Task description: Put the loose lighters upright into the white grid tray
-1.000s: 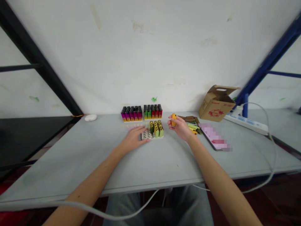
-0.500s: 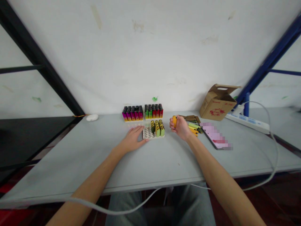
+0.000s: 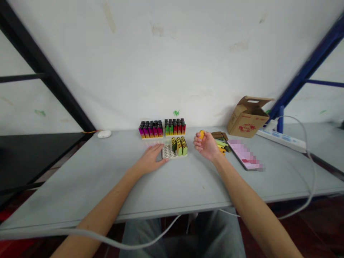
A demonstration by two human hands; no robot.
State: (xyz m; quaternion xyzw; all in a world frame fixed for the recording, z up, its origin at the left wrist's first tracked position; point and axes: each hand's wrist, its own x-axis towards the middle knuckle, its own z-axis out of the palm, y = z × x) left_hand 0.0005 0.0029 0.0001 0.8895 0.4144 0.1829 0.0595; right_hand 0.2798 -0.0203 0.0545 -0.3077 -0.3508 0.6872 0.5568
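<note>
My left hand [image 3: 149, 159] lies on the table with fingers stretched and thumb apart, against the left end of a white tray with holes [image 3: 167, 152]. Upright green and yellow lighters [image 3: 179, 147] fill the tray's right part; the holes at its left are bare. To the right of the tray, my right hand [image 3: 206, 146] is raised a little, its fingers curled around a yellow lighter [image 3: 201, 134]. Behind that hand lie loose yellow and light-green lighters [image 3: 221, 144] and several brown ones [image 3: 219, 135].
Two blocks of upright lighters, one purple and orange [image 3: 151, 129], one green and red [image 3: 175, 127], stand by the wall. At the right are a phone [image 3: 243, 154], an open cardboard box [image 3: 247, 120] and a power strip [image 3: 285, 139]. A white case [image 3: 104, 134] sits left.
The yellow lighter has tilted and turned in my right hand, and those fingers have shifted around it. My left hand keeps its place at the tray. The view has shifted slightly.
</note>
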